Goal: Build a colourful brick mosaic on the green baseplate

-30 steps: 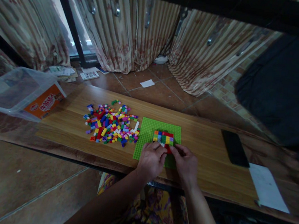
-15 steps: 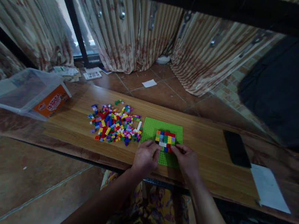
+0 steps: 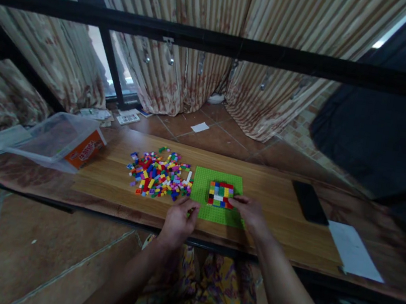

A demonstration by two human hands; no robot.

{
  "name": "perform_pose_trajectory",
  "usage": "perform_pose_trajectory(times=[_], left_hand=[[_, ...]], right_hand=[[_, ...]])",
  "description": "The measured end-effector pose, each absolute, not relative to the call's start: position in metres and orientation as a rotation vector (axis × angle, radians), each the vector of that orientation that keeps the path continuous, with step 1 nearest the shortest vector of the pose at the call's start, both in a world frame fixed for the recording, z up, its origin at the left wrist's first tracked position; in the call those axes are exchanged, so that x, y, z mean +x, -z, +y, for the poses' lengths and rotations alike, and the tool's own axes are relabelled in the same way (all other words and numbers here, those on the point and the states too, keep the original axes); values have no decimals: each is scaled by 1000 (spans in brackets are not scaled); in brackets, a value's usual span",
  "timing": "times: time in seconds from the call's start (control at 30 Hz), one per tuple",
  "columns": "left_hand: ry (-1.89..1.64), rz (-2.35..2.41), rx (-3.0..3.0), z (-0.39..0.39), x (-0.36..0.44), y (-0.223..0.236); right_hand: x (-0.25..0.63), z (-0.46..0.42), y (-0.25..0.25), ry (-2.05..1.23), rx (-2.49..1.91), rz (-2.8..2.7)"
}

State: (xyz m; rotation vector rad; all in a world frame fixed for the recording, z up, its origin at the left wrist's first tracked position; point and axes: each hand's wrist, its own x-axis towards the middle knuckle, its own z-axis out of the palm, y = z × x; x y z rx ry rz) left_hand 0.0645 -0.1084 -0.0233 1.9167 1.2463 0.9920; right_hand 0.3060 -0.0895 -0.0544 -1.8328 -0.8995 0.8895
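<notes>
A green studded baseplate (image 3: 204, 182) lies on the wooden board, carrying a small block of multicoloured toy bricks (image 3: 221, 194). My right hand (image 3: 250, 214) is at the block's right side, its thumb and fingertips closed against the edge bricks there. Over the plate's front left corner is my left hand (image 3: 179, 219), fingers curled together; whatever they hold, if anything, is too small to make out. A loose heap of toy bricks (image 3: 161, 174) spreads just beyond that hand, left of the plate.
A clear plastic box (image 3: 56, 137) with an orange label stands at the left end of the wooden board (image 3: 272, 223). To the right lie a black phone-like slab (image 3: 310, 202) and a white paper (image 3: 356, 251). A dark metal rail (image 3: 219, 40) crosses in front of the curtains.
My left hand has come away from the brick block, moving left toward the heap. My right hand stays by the block's right side. The camera view has tilted up slightly.
</notes>
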Motion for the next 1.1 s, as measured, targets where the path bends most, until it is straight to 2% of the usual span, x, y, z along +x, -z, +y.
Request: perform_pose_trajectory(times=[0.1, 0.3, 0.57, 0.93, 1.1], left_hand=[[-971, 1292, 1881, -113, 39, 17], [-1068, 1402, 1899, -123, -13, 24], [-1096, 1468, 1921, -123, -30, 36], [-984, 1542, 1868, -116, -30, 43], [-970, 1571, 1836, -114, -30, 43]], right_hand=[[308, -104, 49, -858, -1818, -896], [288, -135, 49, -457, -1871, -1104], [252, -122, 66, -149, -1971, -1360], [282, -113, 75, -131, -1907, -1397], [307, -103, 71, -232, -1949, -1365]])
